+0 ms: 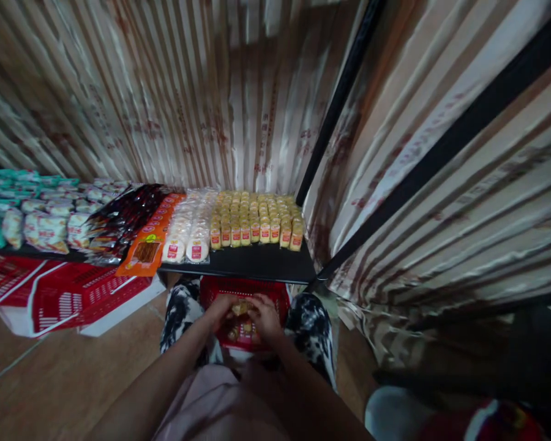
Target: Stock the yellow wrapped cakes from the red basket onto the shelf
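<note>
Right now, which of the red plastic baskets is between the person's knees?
The red perforated plastic basket beneath the left hand and right hand; the other red baskets lie left of the left knee.

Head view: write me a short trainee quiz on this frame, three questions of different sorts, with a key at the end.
1. True or false: the left hand and the right hand are both over the basket between the person's legs.

2. Which goods stand at the right end of the black shelf?
A. teal bags
B. yellow packets
C. dark packets

3. Fill in the colour: the flat packet just left of the white round packs is mostly ____.

Key:
1. True
2. B
3. Orange
</note>
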The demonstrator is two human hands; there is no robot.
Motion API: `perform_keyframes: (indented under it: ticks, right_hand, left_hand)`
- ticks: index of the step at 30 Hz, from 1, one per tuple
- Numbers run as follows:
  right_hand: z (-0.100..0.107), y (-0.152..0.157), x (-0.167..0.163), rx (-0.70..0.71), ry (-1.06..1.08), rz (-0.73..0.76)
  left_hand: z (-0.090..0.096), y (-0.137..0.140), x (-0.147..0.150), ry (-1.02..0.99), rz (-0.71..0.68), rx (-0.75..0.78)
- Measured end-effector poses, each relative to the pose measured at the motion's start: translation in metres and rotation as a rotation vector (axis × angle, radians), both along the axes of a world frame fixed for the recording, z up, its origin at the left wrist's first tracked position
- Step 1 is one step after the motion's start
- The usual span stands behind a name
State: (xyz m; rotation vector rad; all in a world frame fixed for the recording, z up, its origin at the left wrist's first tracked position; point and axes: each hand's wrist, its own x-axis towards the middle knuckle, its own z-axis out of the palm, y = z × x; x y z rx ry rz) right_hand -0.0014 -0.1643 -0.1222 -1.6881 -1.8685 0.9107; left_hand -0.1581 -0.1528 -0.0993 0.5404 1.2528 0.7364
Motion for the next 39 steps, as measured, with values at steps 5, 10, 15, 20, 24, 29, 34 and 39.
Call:
perform_keyframes:
  ticks: [5, 10, 15, 20, 24, 29, 34, 39]
  right_hand:
    - [0.018, -0.004, 0.005, -0.159, 0.359, 0.097]
    - [0.042, -0.008, 0.002, -0.242, 0.677, 0.087]
    - [0.056, -0.003, 0.0, -0.206, 0.766, 0.023]
    - [0.061, 0.002, 0.004, -0.202, 0.784, -0.041]
    - [0.065, 0.003, 0.007, -0.254, 0.817, -0.087]
    - [0.07, 0.013, 0.009, -0.252, 0.832, -0.17]
    - [0.08, 0.033, 0.015, -0.159, 0.747, -0.213]
    - [0.093, 0.054, 0.015, -0.111, 0.771, -0.29]
  left_hand:
    - [0.028, 0.008, -0.009, -0.042, 0.025, -0.053]
    - [0.055, 0.012, -0.008, -0.118, 0.033, -0.06]
    - [0.072, 0.016, -0.006, -0.171, 0.063, -0.029]
    - [0.078, 0.021, -0.004, -0.231, 0.048, -0.004]
    - [0.081, 0.021, -0.003, -0.289, 0.024, -0.014]
    - [0.083, 0.016, -0.005, -0.301, 0.019, -0.015]
    - [0.081, 0.015, -0.008, -0.3, -0.006, -0.045]
    - [0.076, 0.016, -0.001, -0.403, 0.056, -0.001]
